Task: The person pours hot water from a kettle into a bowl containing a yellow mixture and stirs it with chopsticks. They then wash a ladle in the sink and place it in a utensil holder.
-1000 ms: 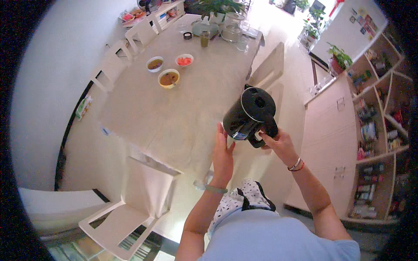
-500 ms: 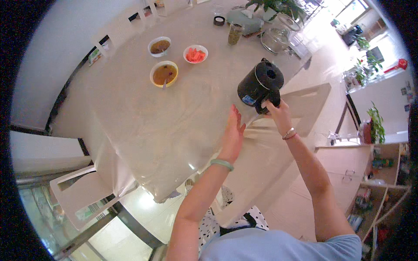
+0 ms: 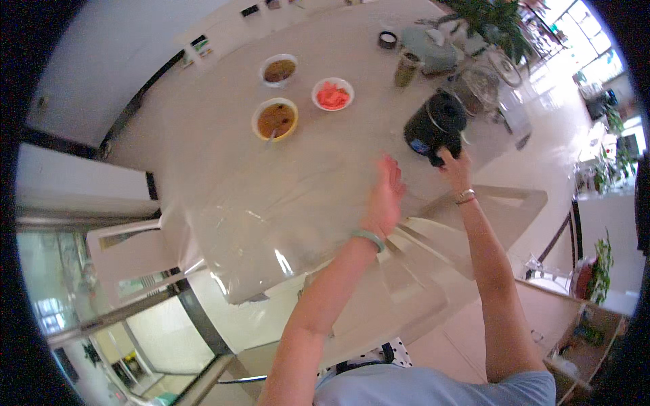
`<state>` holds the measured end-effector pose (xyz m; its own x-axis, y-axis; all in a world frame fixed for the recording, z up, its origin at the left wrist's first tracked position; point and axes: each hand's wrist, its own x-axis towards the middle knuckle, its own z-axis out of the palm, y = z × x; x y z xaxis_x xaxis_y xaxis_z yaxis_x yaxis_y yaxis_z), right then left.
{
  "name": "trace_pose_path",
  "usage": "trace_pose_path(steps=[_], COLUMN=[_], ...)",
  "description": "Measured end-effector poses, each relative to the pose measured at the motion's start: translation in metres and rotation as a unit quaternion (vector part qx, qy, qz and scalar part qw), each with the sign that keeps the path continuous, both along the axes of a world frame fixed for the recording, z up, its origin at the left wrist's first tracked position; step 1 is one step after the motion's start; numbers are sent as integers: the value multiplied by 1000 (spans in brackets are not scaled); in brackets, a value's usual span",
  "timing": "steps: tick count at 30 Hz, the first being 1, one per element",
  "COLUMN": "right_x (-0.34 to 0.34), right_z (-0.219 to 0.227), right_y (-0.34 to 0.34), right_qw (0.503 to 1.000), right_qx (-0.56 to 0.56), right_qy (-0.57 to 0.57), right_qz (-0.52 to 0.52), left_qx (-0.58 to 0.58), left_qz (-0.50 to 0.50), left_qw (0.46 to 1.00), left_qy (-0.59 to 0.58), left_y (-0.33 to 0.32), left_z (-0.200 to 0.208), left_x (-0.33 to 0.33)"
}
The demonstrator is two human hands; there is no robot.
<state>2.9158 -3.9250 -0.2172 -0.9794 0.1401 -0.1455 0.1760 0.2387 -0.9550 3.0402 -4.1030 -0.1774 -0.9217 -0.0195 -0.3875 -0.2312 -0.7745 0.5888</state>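
Observation:
A black electric kettle (image 3: 432,127) is over the right side of the table, handle toward me. My right hand (image 3: 456,169) is closed around that handle, and a bracelet circles its wrist. I cannot tell whether the kettle's base touches the table. My left hand (image 3: 386,199), with a pale green bangle, hovers above the near table edge, left of the kettle. Its fingers are stretched out, a little blurred, and hold nothing. Beyond the kettle stand a jar with greenish contents (image 3: 406,70) and a clear glass pot (image 3: 478,88).
A plastic-covered table (image 3: 223,183) bears a yellow-rimmed soup bowl (image 3: 276,120), another bowl of brown food (image 3: 278,70) and a bowl of pink-red pieces (image 3: 332,95). A black lid (image 3: 387,40) and a leafy plant (image 3: 494,24) are farther back. White chairs (image 3: 132,254) flank the table.
The kettle, in my right hand, has moved farther over the table, closer to the jar and glass pot. My left hand stays outstretched near the table edge. The view has shifted.

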Motion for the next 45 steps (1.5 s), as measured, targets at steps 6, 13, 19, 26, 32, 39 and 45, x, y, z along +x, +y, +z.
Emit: trace_pose_path(steps=[6, 13, 19, 26, 32, 39, 45], right_x=[43, 200, 341, 518, 615, 716, 811], right_z=[0, 67, 104, 117, 135, 139, 138], right_y=[-2, -70, -202, -394, -554, -683, -777], right_qw=[991, 888, 832, 719, 603, 468, 384], right_qx=[-15, -332, -390, -389, -307, -210, -194], right_qy=[-130, -206, -256, -403, -448, -516, -568], right_qz=[3, 244, 301, 411, 584, 686, 702], left_qx=[64, 154, 189, 174, 53, 75, 61], left_qz=[20, 76, 160, 307, 515, 679, 752], left_qw=[998, 985, 969, 933, 844, 704, 626], left_qy=[-21, -18, 25, 72, 142, 196, 198], left_y=[-40, -130, -205, -322, -405, -432, -506], left_z=[9, 34, 45, 71, 100, 106, 119], left_x=[48, 201, 372, 576, 714, 813, 882])
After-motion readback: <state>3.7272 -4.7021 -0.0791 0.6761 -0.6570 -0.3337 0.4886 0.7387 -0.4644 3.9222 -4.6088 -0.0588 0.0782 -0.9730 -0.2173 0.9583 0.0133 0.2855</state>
